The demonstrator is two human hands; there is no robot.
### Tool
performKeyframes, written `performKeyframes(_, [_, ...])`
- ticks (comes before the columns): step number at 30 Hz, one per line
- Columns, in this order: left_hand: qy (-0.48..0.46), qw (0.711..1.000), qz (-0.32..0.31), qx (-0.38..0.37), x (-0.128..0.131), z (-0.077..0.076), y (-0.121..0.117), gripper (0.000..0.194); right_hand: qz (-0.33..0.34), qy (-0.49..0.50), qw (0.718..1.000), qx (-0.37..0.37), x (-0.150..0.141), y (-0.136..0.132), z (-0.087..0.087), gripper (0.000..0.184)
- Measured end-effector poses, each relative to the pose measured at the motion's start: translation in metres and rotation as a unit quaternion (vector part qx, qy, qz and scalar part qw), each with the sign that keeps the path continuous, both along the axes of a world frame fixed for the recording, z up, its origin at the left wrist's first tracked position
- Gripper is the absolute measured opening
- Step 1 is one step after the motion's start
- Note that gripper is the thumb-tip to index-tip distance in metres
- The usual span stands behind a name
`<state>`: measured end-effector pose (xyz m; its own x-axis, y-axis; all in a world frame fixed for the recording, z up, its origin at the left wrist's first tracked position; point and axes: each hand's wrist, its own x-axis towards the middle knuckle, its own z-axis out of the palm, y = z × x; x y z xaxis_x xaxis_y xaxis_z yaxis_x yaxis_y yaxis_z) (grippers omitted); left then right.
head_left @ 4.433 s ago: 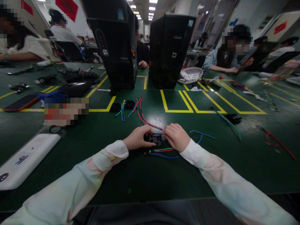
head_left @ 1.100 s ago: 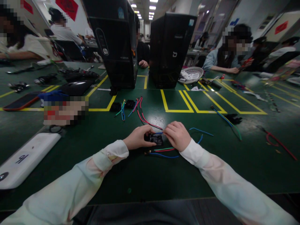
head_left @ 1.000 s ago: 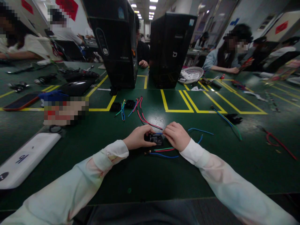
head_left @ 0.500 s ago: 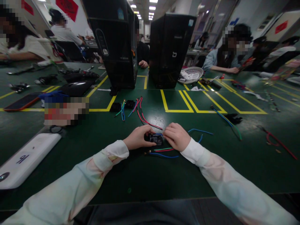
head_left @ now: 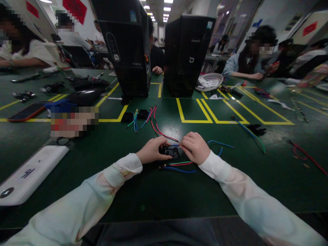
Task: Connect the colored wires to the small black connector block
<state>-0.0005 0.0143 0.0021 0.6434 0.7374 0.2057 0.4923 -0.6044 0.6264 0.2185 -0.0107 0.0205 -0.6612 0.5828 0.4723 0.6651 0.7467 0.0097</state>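
A small black plastic housing is gripped between the thumb and fingers of my left hand, just above the green table. Along its upper edge runs a short blue wire. The pinched fingertips of my right hand hold that wire's right end. Below my hands lie green, red and blue wires with metal ends at the left. Red and black wires stretch away behind the housing. To the right of my right hand rest more blue wires.
Two black computer towers stand at the back. Two black housings with coloured wires sit ahead, left of centre. A white device lies at left, a white basket behind. Other people sit around; one person's hand shows between the towers.
My right hand has shifted slightly, and its fingertips now sit a little right of the housing, showing more of the blue wire. My left hand keeps its hold. The view has moved slightly.
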Motion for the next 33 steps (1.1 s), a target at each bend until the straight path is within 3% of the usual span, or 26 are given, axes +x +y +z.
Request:
performKeyframes(4, [0.003,1.000,-0.001,-0.001,0.000,-0.001,0.001,0.038,-0.031,0.012,0.999,0.005,-0.002,0.001,0.000,0.019])
performKeyframes(9, [0.009,1.000,0.002,0.008,0.000,-0.001,0.001,0.037,-0.004,-0.004,0.999,-0.035,-0.001,0.003,-0.006,0.020])
performKeyframes(19, [0.007,1.000,-0.005,0.008,-0.001,-0.001,0.001,0.036,-0.020,0.008,0.994,-0.109,0.001,0.002,-0.008,0.017])
performKeyframes(27, [0.005,1.000,-0.005,0.007,0.000,-0.001,0.001,0.037,0.014,0.100,0.981,-0.163,0.001,0.005,-0.013,0.007])
performKeyframes(33, [0.003,1.000,0.005,0.005,0.000,-0.001,0.000,0.038,-0.011,0.117,0.981,-0.153,-0.003,0.005,-0.015,0.010])
